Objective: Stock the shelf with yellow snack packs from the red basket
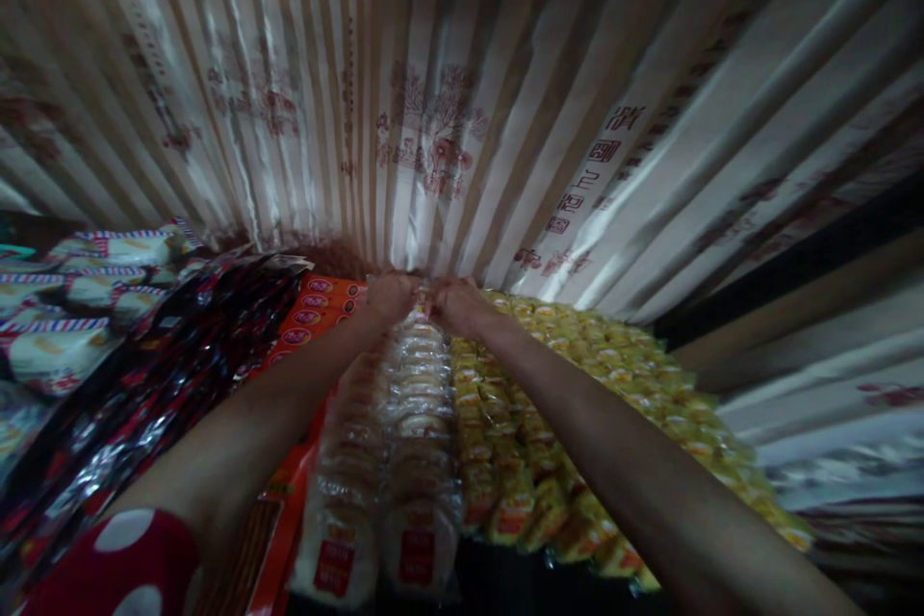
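Note:
Both my arms reach forward over rows of packaged snacks. My left hand (394,295) and my right hand (456,301) come close together at the far end of a row of round pastry packets (417,404) in clear wrap. Their fingers are bent inward at the farthest packet, which shows between them; dim light and blur soften the fingertips. A second row of the same pale pastries (346,462), with red labels at the near end, stands to the left. Under my right forearm lie yellow-wrapped snack packets (505,443) in several rows.
Orange snack bags (310,313) and dark shiny packets (194,356) stand left of the pastries. White packets with red and blue stripes (62,351) are farther left. Behind everything rises a pleated, printed plastic-like sheet (433,115). A dark bar (786,260) crosses at right.

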{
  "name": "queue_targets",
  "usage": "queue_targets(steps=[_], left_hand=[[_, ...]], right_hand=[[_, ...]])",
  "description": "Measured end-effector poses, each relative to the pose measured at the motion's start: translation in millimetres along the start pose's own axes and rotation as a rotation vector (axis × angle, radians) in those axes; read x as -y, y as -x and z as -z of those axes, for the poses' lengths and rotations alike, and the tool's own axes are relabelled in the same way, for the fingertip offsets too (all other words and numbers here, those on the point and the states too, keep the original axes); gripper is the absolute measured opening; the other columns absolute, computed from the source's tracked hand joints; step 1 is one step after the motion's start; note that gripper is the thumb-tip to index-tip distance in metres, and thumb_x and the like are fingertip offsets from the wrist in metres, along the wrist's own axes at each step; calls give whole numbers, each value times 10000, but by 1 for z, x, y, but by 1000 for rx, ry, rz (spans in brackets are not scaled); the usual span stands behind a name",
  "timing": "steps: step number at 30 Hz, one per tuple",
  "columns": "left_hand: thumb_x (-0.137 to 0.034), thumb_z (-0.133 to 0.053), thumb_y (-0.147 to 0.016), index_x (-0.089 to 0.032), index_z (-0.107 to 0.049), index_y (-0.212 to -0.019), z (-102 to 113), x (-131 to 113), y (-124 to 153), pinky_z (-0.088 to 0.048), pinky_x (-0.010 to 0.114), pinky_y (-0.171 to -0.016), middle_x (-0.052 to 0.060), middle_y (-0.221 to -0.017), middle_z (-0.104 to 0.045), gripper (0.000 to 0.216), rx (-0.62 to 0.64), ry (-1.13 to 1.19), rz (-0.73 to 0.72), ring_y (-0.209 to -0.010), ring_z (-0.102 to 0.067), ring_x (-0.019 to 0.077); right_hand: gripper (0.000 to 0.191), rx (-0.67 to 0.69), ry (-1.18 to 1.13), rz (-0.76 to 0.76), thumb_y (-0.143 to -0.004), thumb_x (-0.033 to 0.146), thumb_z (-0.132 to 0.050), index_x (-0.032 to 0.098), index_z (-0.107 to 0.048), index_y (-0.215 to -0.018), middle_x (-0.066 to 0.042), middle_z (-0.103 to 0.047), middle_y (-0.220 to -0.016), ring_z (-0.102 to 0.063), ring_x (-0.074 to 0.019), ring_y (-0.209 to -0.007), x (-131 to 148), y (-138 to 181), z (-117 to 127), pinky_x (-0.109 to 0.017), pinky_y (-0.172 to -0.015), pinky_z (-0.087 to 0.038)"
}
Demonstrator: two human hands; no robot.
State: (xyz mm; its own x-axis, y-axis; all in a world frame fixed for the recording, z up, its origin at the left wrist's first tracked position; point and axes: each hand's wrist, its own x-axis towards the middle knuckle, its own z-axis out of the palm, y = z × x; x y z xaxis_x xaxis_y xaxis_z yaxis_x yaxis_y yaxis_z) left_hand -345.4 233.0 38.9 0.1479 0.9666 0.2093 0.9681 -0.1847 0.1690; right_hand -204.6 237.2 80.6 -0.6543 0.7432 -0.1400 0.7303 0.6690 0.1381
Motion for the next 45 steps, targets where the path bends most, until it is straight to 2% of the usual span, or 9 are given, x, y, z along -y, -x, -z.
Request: queue_targets(steps=[4, 10, 14, 19, 25, 30, 35, 39, 45], left_hand=[[-249, -490, -827, -168, -661, -870, -2, 3, 11, -392, 325, -911, 73, -896, -656, 194, -110, -16, -78, -922, -554, 190], [-187, -501, -803, -149, -685, -804, 1, -2, 21, -380, 307, -904, 84, -905, -661, 188, 34, -38, -87, -964, -537, 197], [-165, -447, -818, -133, -683, -767, 2, -5, 18, -355, 326, -935, 90, -861, -671, 244, 46, -62, -87, -900, -565, 190], [-189, -483, -797, -150, -686, -770, 2, -5, 18, -372, 304, -917, 77, -887, -672, 208, 42, -63, -84, -889, -568, 176], [-227, -493, -804, -159, -694, -779, 3, -5, 19, -379, 305, -911, 77, -863, -670, 213, 45, -49, -72, -880, -575, 185], [-248, -479, -818, -155, -684, -805, -2, -3, 21, -422, 298, -825, 81, -888, -669, 225, 41, -6, -18, -837, -582, 189], [-247, -509, -815, -175, -659, -857, 4, 2, 35, -393, 321, -895, 70, -931, -651, 171, -74, 38, -85, -941, -536, 205], [-332, -538, -812, -197, -671, -805, 8, 3, 46, -374, 352, -917, 66, -896, -643, 190, -40, 33, -235, -983, -504, 233], [-235, -508, -815, -172, -672, -748, -4, -3, 43, -362, 335, -935, 65, -807, -671, 188, -7, 67, -167, -876, -560, 198]], right_hand=[[234, -55, 24, -78, -836, 261, -494, 180, -708, -885, -116, -701, -913, -535, -273, -1012, 3, -1, -5, -371, -854, -312], [217, -104, -3, -111, -834, 271, -512, 176, -700, -885, -111, -694, -903, -499, -280, -1012, 5, 1, -9, -376, -830, -285], [194, -192, -94, -28, -841, 267, -514, 203, -691, -886, -71, -689, -946, -456, -246, -1036, 2, 9, -7, -352, -835, -255], [138, -99, -126, 116, -795, 231, -575, 232, -709, -827, -37, -706, -911, -499, -224, -1012, 2, 13, -13, -384, -904, -208], [151, -38, -125, 83, -774, 192, -567, 233, -710, -797, -40, -704, -922, -525, -230, -1014, 4, 6, -19, -423, -957, -206], [222, -17, -38, 89, -805, 156, -491, 197, -707, -838, -80, -700, -904, -547, -241, -986, 8, 9, -14, -453, -987, -194], [248, -84, 72, 71, -824, 126, -441, 131, -689, -822, -132, -697, -836, -554, -261, -964, 15, 16, -8, -473, -1009, -148], [230, -131, 70, 19, -835, 134, -448, 141, -677, -836, -119, -695, -855, -538, -262, -1001, 18, 17, -10, -471, -1019, -121], [197, -223, -68, 59, -868, 204, -467, 186, -660, -908, -75, -679, -964, -484, -224, -1043, 18, 26, -13, -380, -972, -197]])
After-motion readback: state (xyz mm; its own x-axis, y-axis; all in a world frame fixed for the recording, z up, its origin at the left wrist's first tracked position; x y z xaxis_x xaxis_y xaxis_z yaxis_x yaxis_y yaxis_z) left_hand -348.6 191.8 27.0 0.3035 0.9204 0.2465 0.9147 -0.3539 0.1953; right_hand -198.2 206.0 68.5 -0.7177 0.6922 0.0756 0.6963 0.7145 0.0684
